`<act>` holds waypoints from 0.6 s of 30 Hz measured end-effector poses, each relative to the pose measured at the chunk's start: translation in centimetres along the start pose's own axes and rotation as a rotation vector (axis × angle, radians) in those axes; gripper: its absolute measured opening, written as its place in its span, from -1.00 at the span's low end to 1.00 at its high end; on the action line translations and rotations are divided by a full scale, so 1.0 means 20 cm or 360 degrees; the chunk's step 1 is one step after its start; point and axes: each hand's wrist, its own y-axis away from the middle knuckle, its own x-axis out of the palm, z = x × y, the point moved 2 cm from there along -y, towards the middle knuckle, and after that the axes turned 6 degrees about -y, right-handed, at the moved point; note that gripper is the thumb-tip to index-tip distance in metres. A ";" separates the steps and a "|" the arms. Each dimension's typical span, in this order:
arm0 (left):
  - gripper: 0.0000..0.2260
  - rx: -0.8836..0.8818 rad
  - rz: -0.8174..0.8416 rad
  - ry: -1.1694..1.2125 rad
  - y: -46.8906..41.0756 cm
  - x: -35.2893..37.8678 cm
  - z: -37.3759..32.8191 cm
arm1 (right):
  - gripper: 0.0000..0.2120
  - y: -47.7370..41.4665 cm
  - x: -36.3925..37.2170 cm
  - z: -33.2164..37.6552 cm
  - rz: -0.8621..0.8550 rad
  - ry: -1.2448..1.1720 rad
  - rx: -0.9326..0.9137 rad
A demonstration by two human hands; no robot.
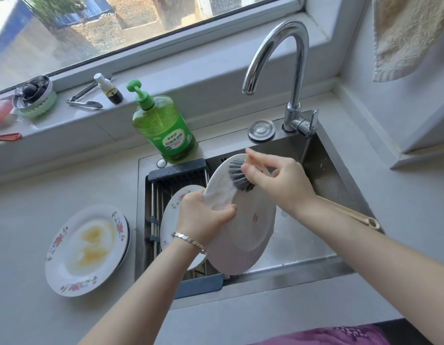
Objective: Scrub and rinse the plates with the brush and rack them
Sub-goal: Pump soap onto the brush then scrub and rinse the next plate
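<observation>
Left hand (203, 215) fingers pinch the tilted plate (251, 232) by its left edge. Right hand (280, 185) fingers hold the brush (239, 176) against its top part.

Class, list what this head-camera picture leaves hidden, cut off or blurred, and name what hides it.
Head view throughout:
held plate: face turned away, only the underside shows.
racked plate: mostly behind the left hand and held plate.
stained plate: covers the stack beneath, count unclear.
brush: handle's middle lies under the right hand and forearm.
red object: blurred, cut by the left edge.
</observation>
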 end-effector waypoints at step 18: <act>-0.80 -0.0079 -0.0213 0.0306 0.01 -0.06 0.02 | -0.65 -0.15 -0.07 -0.17 -0.0277 -0.0371 0.0364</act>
